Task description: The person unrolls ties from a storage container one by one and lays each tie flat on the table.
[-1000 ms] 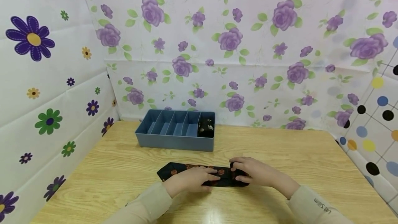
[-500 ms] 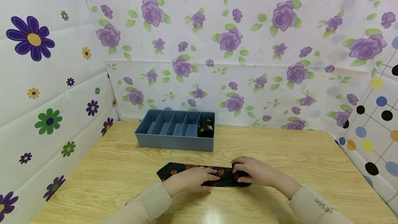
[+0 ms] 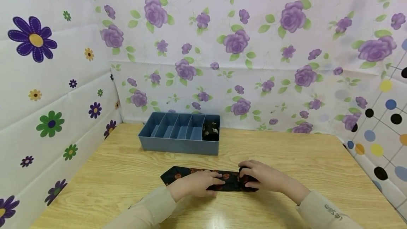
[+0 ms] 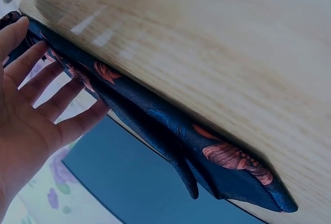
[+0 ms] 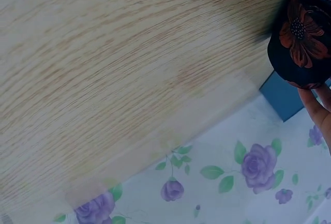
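A dark navy necktie (image 3: 182,173) with orange flowers lies flat across the front of the table, its pointed end to the left. Its right end is wound into a roll (image 5: 302,38). My right hand (image 3: 259,175) grips this roll, fingers curled over its far and near sides. On the flat middle of the tie rests my left hand (image 3: 198,183), with its fingers stretched out. In the left wrist view, the left fingers (image 4: 72,97) lie along the tie (image 4: 227,157), and a fold of the fabric stands slightly apart near the pointed end.
A blue-grey divided box (image 3: 179,146) stands behind the tie, near the back of the wooden table (image 3: 286,151). Its rightmost compartment holds a dark rolled item (image 3: 211,130) with a light pattern. Flower-printed cloth (image 3: 203,45) hangs along the back and left sides.
My right hand has shifted slightly to the right with the rolled end, and a bit more flat tie shows between the hands. The left hand has stayed in place.
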Demonstrator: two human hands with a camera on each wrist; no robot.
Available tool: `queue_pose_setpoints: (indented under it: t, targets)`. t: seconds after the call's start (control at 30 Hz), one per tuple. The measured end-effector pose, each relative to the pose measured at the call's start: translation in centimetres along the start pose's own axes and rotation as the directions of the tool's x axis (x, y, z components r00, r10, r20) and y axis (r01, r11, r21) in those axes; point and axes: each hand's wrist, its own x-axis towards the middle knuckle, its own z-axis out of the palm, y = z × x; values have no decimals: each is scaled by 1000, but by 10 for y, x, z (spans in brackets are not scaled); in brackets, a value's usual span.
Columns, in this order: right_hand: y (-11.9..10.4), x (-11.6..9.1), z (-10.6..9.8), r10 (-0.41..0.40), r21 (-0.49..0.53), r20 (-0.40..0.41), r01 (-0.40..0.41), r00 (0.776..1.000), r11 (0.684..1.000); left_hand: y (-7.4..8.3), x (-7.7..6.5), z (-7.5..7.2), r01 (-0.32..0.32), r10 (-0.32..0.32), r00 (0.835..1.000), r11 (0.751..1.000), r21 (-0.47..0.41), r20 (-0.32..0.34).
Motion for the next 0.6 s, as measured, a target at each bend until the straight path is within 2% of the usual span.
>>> queue_pose_setpoints:
  t: [0.33, 0.6]
  targets:
    - [2, -2, 1, -26, -22, -30, 26, 999, 999, 0, 1, 2, 2, -2, 1000, 1000, 3, -23]
    - [3, -6, 0, -15, -21, -12, 15, 1000, 1000, -2, 2, 5, -1, 1, 1000, 1000, 5, -23]
